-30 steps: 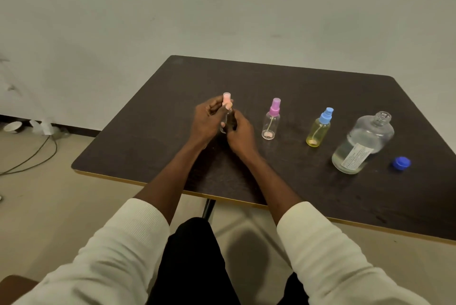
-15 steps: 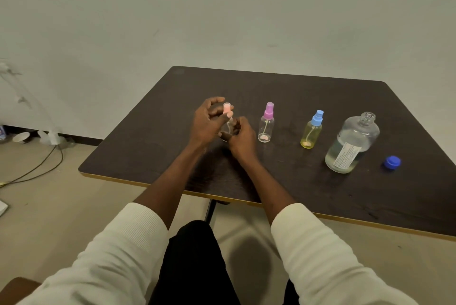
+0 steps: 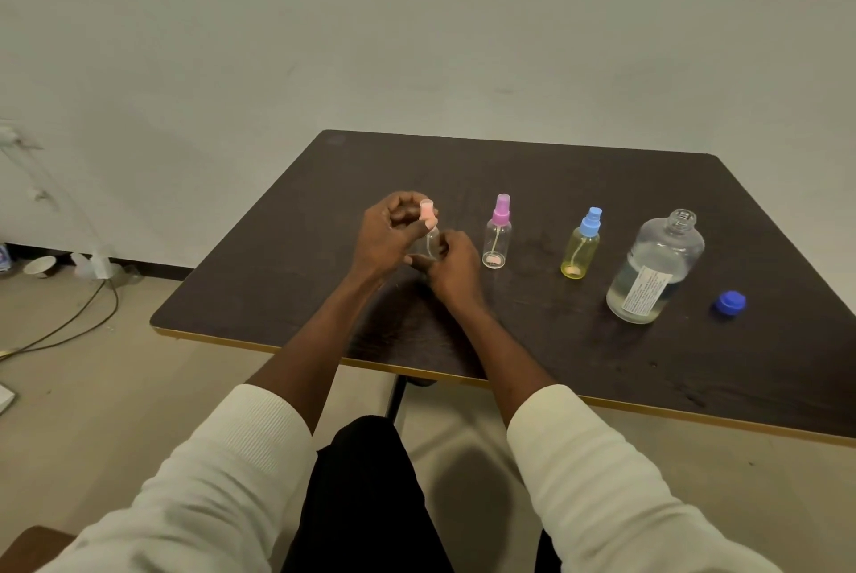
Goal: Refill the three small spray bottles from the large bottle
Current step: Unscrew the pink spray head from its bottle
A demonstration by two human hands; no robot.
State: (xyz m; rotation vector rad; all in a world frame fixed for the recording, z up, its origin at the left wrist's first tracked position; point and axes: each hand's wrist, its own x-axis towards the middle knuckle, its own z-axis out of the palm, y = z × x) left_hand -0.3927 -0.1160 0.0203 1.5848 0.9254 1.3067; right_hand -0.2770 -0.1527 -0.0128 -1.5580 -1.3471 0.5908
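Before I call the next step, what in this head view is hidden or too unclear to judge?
- Pink-capped spray bottle: its body is mostly covered by the left hand and right hand, so its fill level and whether the cap is loose cannot be told.
- Large bottle: label print too small to read.
- Table: right corner cut off by the frame edge.
- Items on the floor at left: too small and blurred.

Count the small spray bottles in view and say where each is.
3: the pink-capped bottle held in both hands, the purple-capped bottle and blue-capped bottle standing on the table.
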